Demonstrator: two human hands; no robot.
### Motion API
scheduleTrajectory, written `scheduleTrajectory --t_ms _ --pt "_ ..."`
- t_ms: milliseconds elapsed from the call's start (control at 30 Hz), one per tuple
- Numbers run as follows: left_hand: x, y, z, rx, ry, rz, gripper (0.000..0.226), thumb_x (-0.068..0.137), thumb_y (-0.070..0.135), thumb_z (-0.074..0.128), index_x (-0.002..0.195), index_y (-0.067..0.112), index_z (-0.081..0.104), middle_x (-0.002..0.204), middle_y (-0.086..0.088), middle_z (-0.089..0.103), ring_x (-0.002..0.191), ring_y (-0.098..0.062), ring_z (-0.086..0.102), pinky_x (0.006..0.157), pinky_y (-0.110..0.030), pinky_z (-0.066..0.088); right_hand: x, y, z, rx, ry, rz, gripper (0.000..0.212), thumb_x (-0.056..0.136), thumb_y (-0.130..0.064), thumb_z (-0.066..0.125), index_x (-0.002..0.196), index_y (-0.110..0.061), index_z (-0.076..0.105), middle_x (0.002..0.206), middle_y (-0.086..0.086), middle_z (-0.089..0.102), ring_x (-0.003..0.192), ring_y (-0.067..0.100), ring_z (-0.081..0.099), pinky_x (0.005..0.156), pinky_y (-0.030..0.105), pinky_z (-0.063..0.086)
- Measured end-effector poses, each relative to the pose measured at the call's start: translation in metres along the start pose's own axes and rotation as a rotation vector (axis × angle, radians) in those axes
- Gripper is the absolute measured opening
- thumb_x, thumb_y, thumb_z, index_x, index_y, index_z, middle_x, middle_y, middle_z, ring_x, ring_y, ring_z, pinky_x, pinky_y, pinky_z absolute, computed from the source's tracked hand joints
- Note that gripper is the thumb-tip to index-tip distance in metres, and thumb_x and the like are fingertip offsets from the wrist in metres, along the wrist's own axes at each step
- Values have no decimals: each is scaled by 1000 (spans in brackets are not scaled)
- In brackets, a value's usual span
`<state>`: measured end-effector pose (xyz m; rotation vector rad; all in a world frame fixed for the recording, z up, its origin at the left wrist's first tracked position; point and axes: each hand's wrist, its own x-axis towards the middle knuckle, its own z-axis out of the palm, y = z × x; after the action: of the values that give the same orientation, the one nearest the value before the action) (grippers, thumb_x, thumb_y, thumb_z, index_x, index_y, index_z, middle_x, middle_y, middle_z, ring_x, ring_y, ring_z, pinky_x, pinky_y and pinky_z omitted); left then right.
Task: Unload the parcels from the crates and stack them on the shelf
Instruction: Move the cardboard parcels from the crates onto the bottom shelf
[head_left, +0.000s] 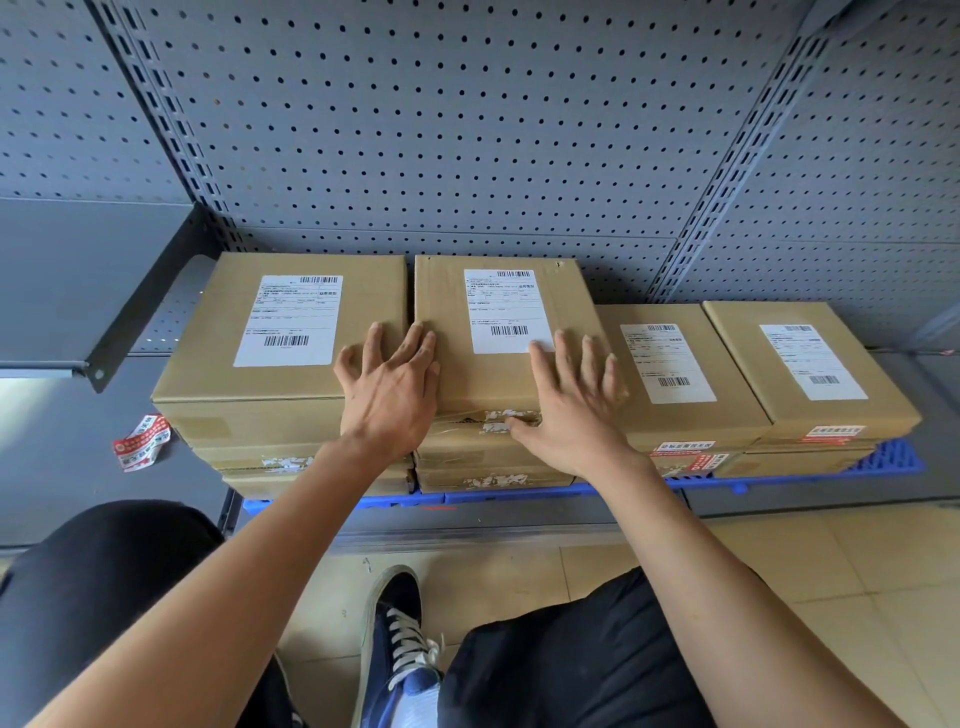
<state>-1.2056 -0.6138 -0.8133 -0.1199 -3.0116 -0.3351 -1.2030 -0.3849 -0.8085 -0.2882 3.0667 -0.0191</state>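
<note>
Several brown cardboard parcels with white labels stand in stacks on a blue plastic pallet (883, 460) at the bottom of a grey pegboard shelf unit. The top parcel of the second stack (498, 374) lies under both my hands. My left hand (389, 384) rests with spread fingers across its left edge, reaching onto the neighbouring left parcel (280, 332). My right hand (571, 400) lies flat on its right front part, thumb on the front edge. Two lower stacks (670, 374) (800, 369) stand to the right. No crate is in view.
A grey shelf bracket (135, 322) juts out at the upper left. A crumpled red-and-white tape scrap (140, 441) lies left of the stacks. My knees and a dark blue shoe (400, 649) are on the tiled floor in front.
</note>
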Motion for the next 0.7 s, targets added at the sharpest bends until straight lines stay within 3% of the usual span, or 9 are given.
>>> scheduleTrajectory --t_ms 200,333,500,567,700 --pt "2 -1 -1 13 -10 -9 49 106 42 25 151 29 39 163 13 29 151 -33 16 110 -59 17 -1 -1 -1 17 47 -18 97 88 -68 51 160 -25 2 168 9 -8 152 41 -10 120 64 -1" --pt "0 -1 -11 -2 29 25 40 105 44 34 137 31 54 156 10 40 146 -30 27 106 -57 24 -7 -5 -9 115 67 -71 76 96 -55 52 158 -29 19 169 3 8 154 32 -1 122 61 0" --pt "-20 -1 -25 -8 92 31 34 103 44 44 126 28 64 142 3 54 137 -28 41 109 -56 30 -14 -24 -29 311 170 -164 47 99 -28 57 145 -22 51 154 -2 44 145 18 30 117 44 32" --pt "-32 -7 -30 -18 121 13 35 101 42 46 126 26 65 138 3 58 132 -27 46 107 -53 34 -14 -40 -36 326 165 -189 43 100 -25 55 143 -22 54 152 -4 48 141 16 35 112 36 36" --pt "-58 -31 -46 -14 174 -61 37 97 40 53 130 26 64 137 1 60 129 -27 50 102 -50 40 -12 -85 -48 350 157 -297 42 101 -24 54 142 -23 56 149 -6 52 136 17 43 108 36 40"
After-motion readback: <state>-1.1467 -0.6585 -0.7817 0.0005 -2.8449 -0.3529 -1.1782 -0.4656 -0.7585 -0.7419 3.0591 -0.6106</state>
